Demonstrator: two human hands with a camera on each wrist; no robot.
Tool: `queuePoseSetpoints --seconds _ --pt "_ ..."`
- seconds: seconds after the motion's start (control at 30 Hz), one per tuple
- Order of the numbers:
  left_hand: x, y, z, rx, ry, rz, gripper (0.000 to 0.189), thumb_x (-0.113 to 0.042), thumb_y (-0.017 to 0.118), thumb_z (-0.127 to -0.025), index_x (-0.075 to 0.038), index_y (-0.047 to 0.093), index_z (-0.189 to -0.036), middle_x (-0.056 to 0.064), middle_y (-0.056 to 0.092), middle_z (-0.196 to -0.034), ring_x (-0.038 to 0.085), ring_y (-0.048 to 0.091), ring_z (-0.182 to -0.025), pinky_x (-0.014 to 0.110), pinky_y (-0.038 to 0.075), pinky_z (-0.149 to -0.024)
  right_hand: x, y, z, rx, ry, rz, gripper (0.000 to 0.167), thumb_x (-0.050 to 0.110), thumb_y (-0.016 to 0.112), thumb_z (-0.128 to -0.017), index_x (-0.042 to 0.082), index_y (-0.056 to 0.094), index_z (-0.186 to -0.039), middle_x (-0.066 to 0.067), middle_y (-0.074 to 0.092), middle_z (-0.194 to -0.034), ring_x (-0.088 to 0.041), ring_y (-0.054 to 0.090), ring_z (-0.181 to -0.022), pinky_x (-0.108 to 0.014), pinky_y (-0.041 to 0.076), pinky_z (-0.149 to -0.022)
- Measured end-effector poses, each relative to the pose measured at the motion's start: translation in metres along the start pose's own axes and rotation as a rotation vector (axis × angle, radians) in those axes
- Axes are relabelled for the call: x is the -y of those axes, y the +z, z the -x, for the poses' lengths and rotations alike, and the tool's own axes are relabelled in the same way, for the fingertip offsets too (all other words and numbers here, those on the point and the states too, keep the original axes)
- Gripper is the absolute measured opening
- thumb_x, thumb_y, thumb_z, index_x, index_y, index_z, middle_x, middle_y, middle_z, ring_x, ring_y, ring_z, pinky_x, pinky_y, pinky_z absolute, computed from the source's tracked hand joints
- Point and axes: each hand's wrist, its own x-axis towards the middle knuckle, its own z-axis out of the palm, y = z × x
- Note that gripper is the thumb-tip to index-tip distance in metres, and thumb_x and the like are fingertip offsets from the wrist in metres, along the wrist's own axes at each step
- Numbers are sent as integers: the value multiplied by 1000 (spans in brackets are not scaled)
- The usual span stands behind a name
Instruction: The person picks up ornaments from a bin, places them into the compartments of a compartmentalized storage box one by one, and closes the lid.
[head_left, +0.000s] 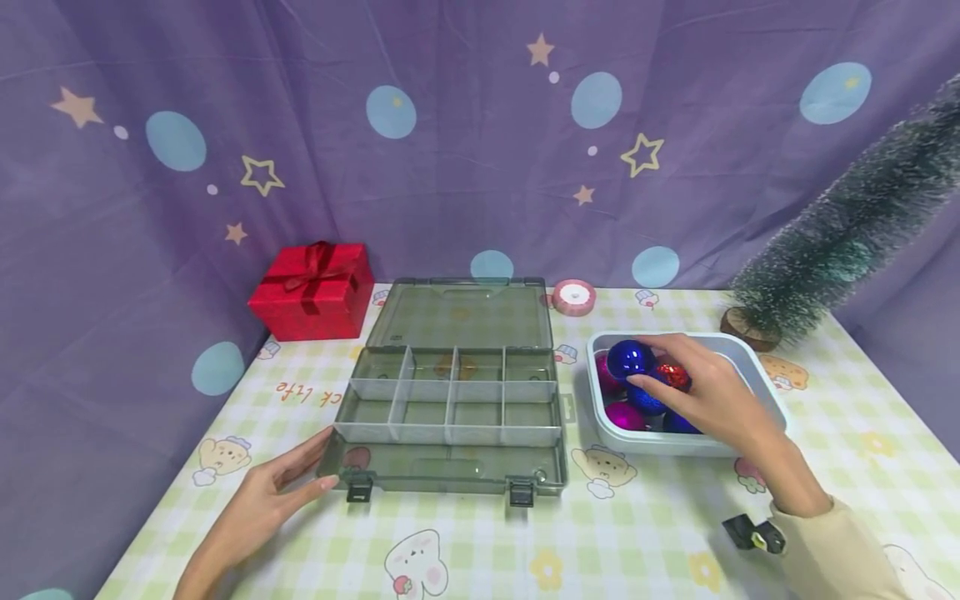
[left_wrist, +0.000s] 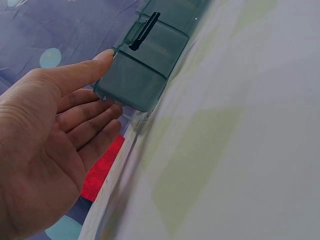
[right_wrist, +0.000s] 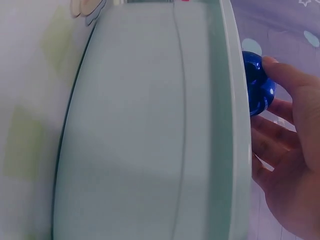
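Note:
My right hand (head_left: 708,396) pinches a shiny blue Christmas ball (head_left: 631,359) between thumb and fingers, over the pale blue plastic bin (head_left: 761,375). In the right wrist view, the blue ball (right_wrist: 258,85) shows just past the bin's rim. Below it in the bin lie more balls: a magenta ball (head_left: 624,416), a red ball (head_left: 672,375) and blue ones. My left hand (head_left: 266,492) touches the front left corner of a clear grey compartment box (head_left: 450,467), its fingers fairly straight. The box's lid (head_left: 465,312) lies folded back, and the compartments hold nothing.
A red gift box (head_left: 311,296) with a bow stands at the back left. Behind the organizer is a roll of pink ribbon (head_left: 574,297). A small frosted Christmas tree (head_left: 840,242) leans at the right. A small black object (head_left: 753,533) lies by the right sleeve.

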Motion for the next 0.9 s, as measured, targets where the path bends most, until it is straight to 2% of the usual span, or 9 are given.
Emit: queuePoseSetpoints --seconds 0.13,0.23,0.4,0.57,0.67,0.8,0.9 --pt "1 0 0 0 3 12 68 -31 74 -99 -6 47 -156 14 49 -153 7 50 -131 12 47 -97 3 10 -10 14 -28 -49 59 5 90 -77 7 68 -131 -5 71 -121 -20 72 -92 -33 61 -78" --pt "3 -1 0 2 11 26 67 -31 74 -99 -5 47 -156 15 49 -153 -7 47 -126 12 48 -97 5 18 -18 27 -58 -89 58 5 89 -79 6 67 -133 -7 71 -122 -20 73 -92 -38 63 -72" --pt "4 0 -1 1 36 28 67 -29 73 -100 -3 46 -155 15 49 -153 -10 46 -125 11 46 -99 9 31 -31 59 -87 -99 54 9 87 -83 4 66 -132 -10 70 -122 -24 71 -95 -44 63 -75" --pt "5 0 -1 0 47 22 66 -28 73 -100 -3 46 -155 16 49 -153 -11 46 -125 10 46 -99 15 41 -43 121 -24 -132 50 12 85 -88 3 66 -133 -13 69 -122 -23 71 -93 -47 63 -80" --pt "4 -1 -1 0 45 25 66 -28 73 -100 -3 47 -155 16 49 -153 -7 46 -127 11 47 -99 17 46 -49 160 14 -167 49 15 83 -91 2 65 -135 -14 68 -125 -25 72 -94 -47 63 -82" --pt "2 -1 -1 -3 47 18 66 -27 73 -100 -4 47 -155 17 49 -153 18 50 -134 10 47 -98 19 55 -56 197 25 -167 48 19 81 -93 2 64 -135 -16 68 -128 -29 72 -97 -47 63 -84" --pt "1 -2 0 -1 44 17 65 -26 73 -100 -5 46 -156 18 49 -153 34 48 -136 9 46 -97 19 63 -61 223 25 -151 48 22 81 -94 2 65 -134 -16 68 -128 -30 71 -100 -48 62 -85"
